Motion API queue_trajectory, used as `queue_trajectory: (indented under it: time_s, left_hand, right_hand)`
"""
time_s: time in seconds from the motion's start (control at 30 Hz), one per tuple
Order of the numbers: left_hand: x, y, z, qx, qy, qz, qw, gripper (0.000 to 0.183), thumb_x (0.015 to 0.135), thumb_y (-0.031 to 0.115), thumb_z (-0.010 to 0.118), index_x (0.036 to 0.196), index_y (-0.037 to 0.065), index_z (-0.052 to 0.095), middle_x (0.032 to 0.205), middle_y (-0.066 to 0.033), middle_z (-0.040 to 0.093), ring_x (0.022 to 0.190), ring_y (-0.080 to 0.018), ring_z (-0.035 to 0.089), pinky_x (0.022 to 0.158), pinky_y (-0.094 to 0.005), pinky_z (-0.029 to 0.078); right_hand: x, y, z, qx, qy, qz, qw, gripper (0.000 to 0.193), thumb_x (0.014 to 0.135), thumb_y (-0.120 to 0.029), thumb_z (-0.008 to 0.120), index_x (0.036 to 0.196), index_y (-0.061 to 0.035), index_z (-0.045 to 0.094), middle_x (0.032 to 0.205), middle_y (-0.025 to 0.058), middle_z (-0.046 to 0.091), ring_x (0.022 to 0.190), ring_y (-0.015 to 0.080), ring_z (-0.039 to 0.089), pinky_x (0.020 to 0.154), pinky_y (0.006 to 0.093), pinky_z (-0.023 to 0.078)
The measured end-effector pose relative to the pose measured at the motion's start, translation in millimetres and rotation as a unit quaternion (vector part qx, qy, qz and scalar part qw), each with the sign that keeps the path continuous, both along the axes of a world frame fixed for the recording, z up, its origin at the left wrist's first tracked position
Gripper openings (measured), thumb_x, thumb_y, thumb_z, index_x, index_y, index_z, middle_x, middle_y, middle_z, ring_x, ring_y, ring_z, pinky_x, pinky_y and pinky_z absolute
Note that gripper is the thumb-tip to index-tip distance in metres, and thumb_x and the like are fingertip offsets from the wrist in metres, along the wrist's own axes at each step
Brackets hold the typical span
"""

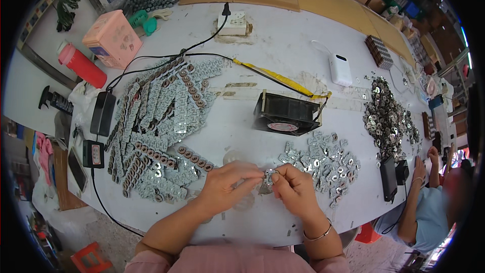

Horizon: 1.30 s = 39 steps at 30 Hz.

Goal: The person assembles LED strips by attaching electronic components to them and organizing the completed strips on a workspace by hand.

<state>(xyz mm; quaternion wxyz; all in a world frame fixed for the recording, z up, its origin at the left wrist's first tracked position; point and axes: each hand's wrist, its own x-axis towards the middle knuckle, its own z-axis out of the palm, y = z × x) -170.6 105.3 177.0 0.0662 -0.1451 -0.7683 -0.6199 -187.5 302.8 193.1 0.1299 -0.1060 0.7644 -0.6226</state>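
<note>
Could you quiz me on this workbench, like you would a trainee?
1. True or false: both hands, left hand and right hand, meet on one small silver part.
2. Which lies nearer the right hand? A. loose parts pile B. red bottle C. pink box
3. Fill in: the black fan sits on the white ____.

Key: 1 true; 2 A; 3 table.
</note>
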Motion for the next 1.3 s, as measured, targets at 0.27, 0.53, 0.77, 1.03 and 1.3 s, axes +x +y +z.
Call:
queue_trajectory:
  time_s: [0.27,0.53,0.77,1.03,1.3]
  left_hand:
    - [-3,5,4,0.01,0.009,0.032,0.999,0.016,0.079,-0.005,0.072,0.094,0.0,0.07,0.094,-0.0126,0.07,0.084,-0.0209,0.069,0.075,-0.0297,0.054]
    - [-3,9,-4,-0.017,-0.026,-0.02,0.999,0.023,0.086,-0.004,0.065,0.107,0.002,0.069,0.106,-0.0119,0.065,0.092,-0.0189,0.066,0.079,-0.03,0.055]
    - [-5,4,2,0.157,-0.254,-0.071,0.952,0.021,0.092,-0.003,0.059,0.112,0.001,0.064,0.104,-0.0076,0.058,0.09,-0.0141,0.063,0.078,-0.0262,0.055]
    - [0,2,-3,0.184,-0.321,-0.124,0.921,0.017,0.096,0.001,0.057,0.111,0.001,0.051,0.105,-0.0089,0.058,0.086,-0.0144,0.062,0.073,-0.028,0.054]
    - [2,2,-8,0.197,-0.175,-0.083,0.961,0.018,0.093,-0.001,0.057,0.11,0.003,0.052,0.102,-0.0095,0.059,0.089,-0.0171,0.061,0.079,-0.0312,0.052]
  right_hand:
    - [1,-3,6,-0.058,-0.138,-0.053,0.987,0.018,0.098,-0.017,0.057,0.086,-0.0039,0.059,0.057,-0.0008,0.056,0.042,0.0039,0.043,0.04,0.02,0.034]
    - [-15,27,2,0.109,-0.065,-0.006,0.992,0.014,0.092,-0.01,0.066,0.082,-0.0013,0.062,0.059,-0.0001,0.057,0.047,0.004,0.049,0.044,0.0202,0.035]
    - [-11,26,3,0.092,-0.058,-0.011,0.994,0.012,0.088,-0.007,0.07,0.096,0.0011,0.073,0.063,0.0008,0.064,0.053,0.005,0.054,0.049,0.0212,0.041]
    - [-9,19,9,0.043,-0.13,0.058,0.989,0.015,0.094,-0.013,0.065,0.091,0.0011,0.07,0.061,0.0027,0.063,0.048,0.0055,0.052,0.043,0.0198,0.037]
    - [-5,7,8,-0.101,-0.215,-0.018,0.971,0.014,0.096,-0.014,0.061,0.091,-0.0008,0.062,0.057,-0.0007,0.056,0.045,0.0047,0.045,0.042,0.0196,0.034]
